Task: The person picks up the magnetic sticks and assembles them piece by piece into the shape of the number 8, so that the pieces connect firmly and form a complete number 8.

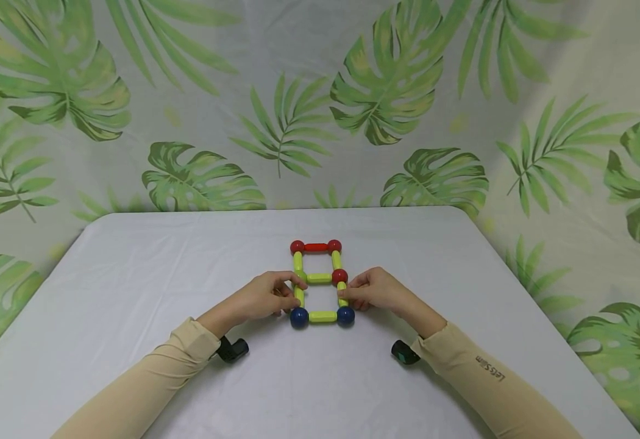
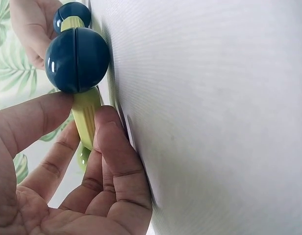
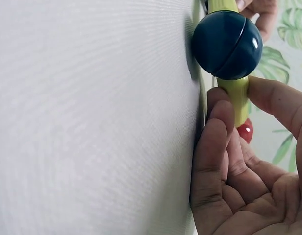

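A flat ladder-shaped frame of toy balls and rods lies on the white table. Its near corners are a left blue ball (image 1: 299,317) and a right blue ball (image 1: 345,316), joined by a yellow-green rod (image 1: 322,316). My left hand (image 1: 267,295) pinches the lower left yellow-green rod (image 2: 85,120); its fingertips partly cover the green ball (image 1: 300,276). With thumb and fingers, my right hand (image 1: 377,289) pinches the lower right yellow-green rod (image 3: 234,100), just below a red ball (image 1: 339,277). A red rod (image 1: 316,247) joins two more red balls at the far end.
The white-covered table (image 1: 188,244) reaches out on all sides of the frame. Behind it hangs a leaf-print cloth (image 1: 298,73). A dark wrist camera (image 1: 233,350) sits below the left wrist, another wrist camera (image 1: 405,352) below the right.
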Tool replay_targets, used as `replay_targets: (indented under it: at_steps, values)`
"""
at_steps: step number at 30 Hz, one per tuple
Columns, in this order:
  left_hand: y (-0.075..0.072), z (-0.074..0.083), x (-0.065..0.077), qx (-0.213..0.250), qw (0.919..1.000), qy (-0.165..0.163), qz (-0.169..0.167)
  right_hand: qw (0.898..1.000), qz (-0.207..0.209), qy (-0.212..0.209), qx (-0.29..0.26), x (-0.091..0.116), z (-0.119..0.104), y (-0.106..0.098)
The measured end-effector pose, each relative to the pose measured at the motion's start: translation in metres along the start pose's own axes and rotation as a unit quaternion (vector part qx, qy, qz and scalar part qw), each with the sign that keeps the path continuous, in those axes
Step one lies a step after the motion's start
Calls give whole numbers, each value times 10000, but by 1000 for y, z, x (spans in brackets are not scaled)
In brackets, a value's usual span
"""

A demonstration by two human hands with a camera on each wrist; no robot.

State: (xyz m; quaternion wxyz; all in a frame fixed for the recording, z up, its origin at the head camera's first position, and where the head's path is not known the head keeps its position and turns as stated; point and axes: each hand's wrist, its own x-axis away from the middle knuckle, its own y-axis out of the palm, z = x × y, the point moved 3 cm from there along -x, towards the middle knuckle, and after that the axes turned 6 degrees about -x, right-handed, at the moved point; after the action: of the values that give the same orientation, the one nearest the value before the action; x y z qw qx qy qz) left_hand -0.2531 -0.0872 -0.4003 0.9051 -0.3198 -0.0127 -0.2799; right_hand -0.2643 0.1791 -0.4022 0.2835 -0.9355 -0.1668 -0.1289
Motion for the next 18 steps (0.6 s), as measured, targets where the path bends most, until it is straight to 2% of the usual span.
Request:
replay_targets:
  at_steps: [18]
  values:
    - [-2, -1, 2, -84, 10000, 9, 37, 9999, -143, -75, 3, -4, 0, 2]
